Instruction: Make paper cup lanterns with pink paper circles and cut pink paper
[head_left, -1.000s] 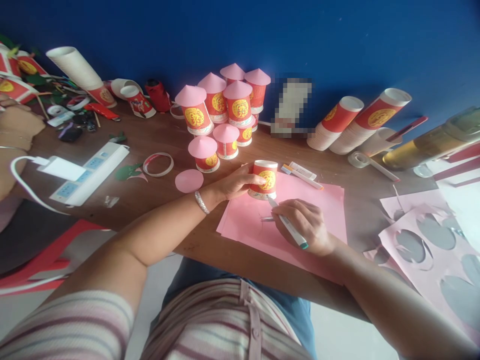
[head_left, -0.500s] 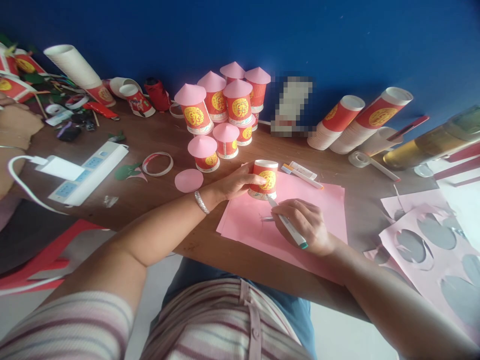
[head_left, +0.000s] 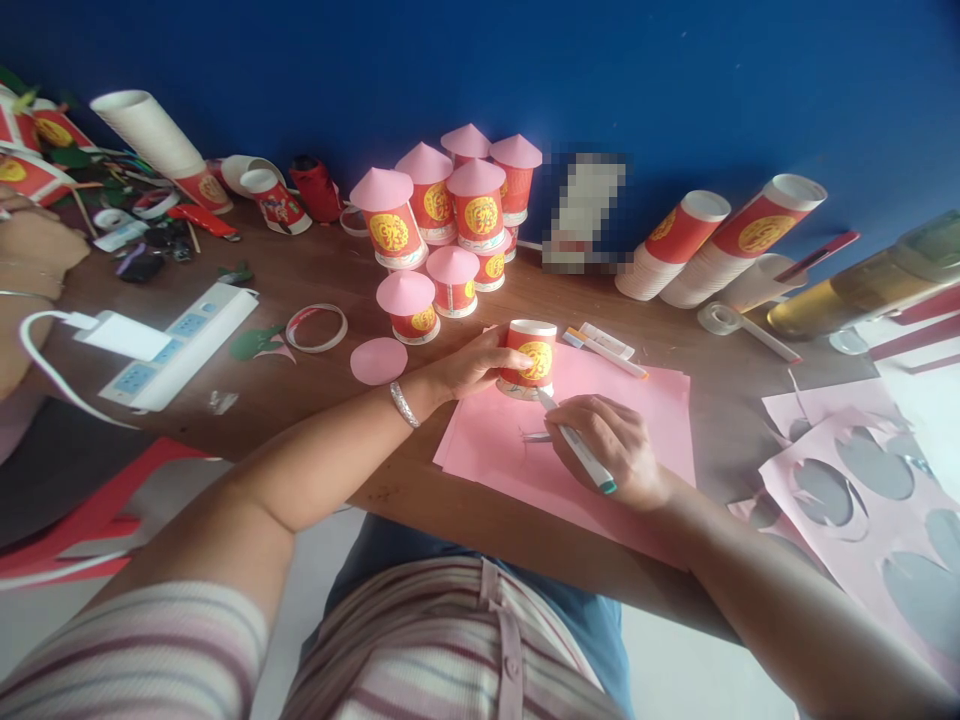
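My left hand [head_left: 472,365] is closed round a red paper cup with a gold emblem [head_left: 529,358], which stands upside down on a pink paper sheet [head_left: 645,420]. My right hand [head_left: 611,445] grips a white marker with a green end [head_left: 577,447]; its tip touches the sheet at the cup's base. A pink paper disc [head_left: 378,361] lies on the wooden table [head_left: 315,280] to the left. Behind the cup stands a cluster of red cups with pink cone tops [head_left: 442,225].
A white power strip [head_left: 176,345] with a plugged charger and a tape ring [head_left: 316,328] lie at left. Stacks of cups [head_left: 720,245] lie at right, near a bottle [head_left: 855,280]. Pink sheets with round cut-outs [head_left: 862,490] cover the right. Another person's arm [head_left: 30,260] shows at far left.
The marker's tip has shifted slightly along the cup's base. Both hands otherwise stay where they were.
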